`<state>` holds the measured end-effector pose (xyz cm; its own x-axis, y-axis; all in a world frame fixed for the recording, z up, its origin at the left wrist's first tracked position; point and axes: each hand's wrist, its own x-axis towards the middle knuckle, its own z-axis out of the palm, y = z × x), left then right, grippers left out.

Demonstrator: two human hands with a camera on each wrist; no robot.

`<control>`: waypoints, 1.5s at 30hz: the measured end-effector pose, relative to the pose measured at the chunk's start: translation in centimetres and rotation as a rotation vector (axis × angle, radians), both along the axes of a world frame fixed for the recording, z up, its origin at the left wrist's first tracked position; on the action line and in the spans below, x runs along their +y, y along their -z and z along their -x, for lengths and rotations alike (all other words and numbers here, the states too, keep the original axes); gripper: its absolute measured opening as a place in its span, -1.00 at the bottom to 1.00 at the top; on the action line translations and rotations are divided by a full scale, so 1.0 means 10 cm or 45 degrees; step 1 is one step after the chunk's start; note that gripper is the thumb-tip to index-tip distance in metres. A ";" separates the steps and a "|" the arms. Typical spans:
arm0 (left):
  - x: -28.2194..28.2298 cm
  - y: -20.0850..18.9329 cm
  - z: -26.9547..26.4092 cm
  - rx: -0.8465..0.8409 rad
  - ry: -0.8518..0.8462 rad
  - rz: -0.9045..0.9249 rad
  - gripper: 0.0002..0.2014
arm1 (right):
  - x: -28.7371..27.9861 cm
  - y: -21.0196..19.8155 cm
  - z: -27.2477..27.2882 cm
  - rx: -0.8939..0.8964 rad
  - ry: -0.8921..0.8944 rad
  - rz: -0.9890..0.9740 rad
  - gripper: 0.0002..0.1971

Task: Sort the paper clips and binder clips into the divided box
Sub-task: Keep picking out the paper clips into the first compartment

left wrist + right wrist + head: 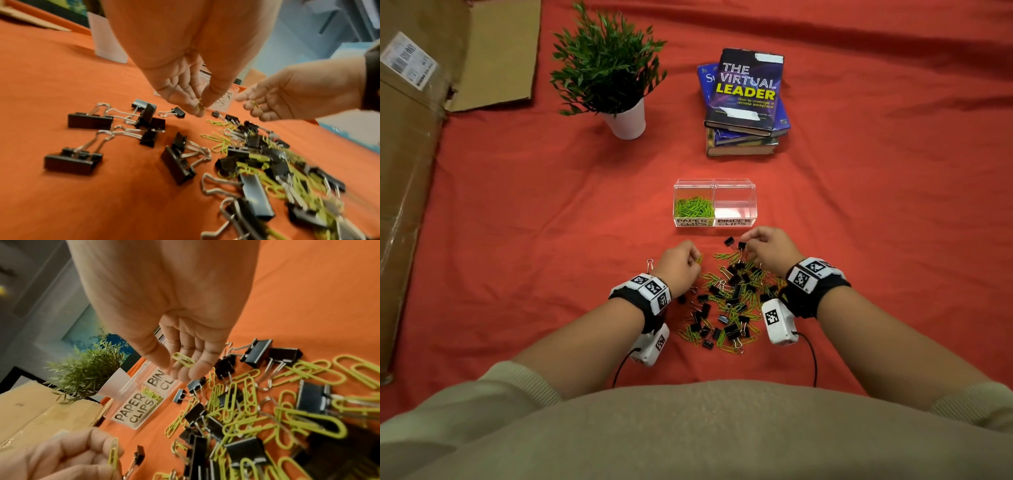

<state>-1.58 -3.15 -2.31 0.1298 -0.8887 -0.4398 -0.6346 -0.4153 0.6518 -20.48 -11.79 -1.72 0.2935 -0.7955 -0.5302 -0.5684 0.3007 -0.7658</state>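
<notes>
Both hands are working the picking step over the mixed pile point(726, 298) lying just in front of the divided box point(714, 202). The left hand point(678, 265) is pinching one green paper clip point(699, 258); the right hand point(768, 250) is holding another paper clip point(183, 359) in loosely curled fingers. Next, I judge, both clips are needing a carry to the box's left compartment, already holding paper clips; the binder-clip side is showing nothing yet.

Motion-blurred clips point(304, 203) at frame's corner
</notes>
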 end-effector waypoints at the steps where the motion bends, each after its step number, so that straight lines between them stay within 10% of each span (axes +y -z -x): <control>1: 0.00 0.01 -0.02 0.042 -0.021 0.002 -0.85 | 0.01 -0.01 -0.03 0.044 -0.049 0.041 -0.86; 9: -0.05 -0.01 0.00 0.390 -0.317 -0.151 -0.70 | 0.06 0.13 -0.38 0.468 -0.806 0.540 -0.79; 14: -0.04 0.00 0.07 0.004 0.042 -0.084 -0.95 | 0.10 0.22 -0.38 0.568 -0.960 0.634 -0.81; 20: 0.01 0.12 0.15 -0.360 0.534 -0.013 -0.73 | 0.21 0.29 -0.33 0.558 -0.878 0.633 -0.82; 37: 0.07 0.20 0.27 -0.558 0.624 0.098 -0.79 | -0.02 -0.08 0.06 -0.042 -0.024 -0.198 -0.80; 45: 0.09 0.19 0.33 -0.650 0.666 -0.014 -0.68 | -0.04 0.05 -0.01 0.503 -0.952 0.496 -0.65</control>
<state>-4.88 -2.23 -4.24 -0.1192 -0.8866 -0.4468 -0.9754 0.0206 0.2193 -20.37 -12.16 -2.24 0.6565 -0.6153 -0.4364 -0.7518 -0.4865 -0.4451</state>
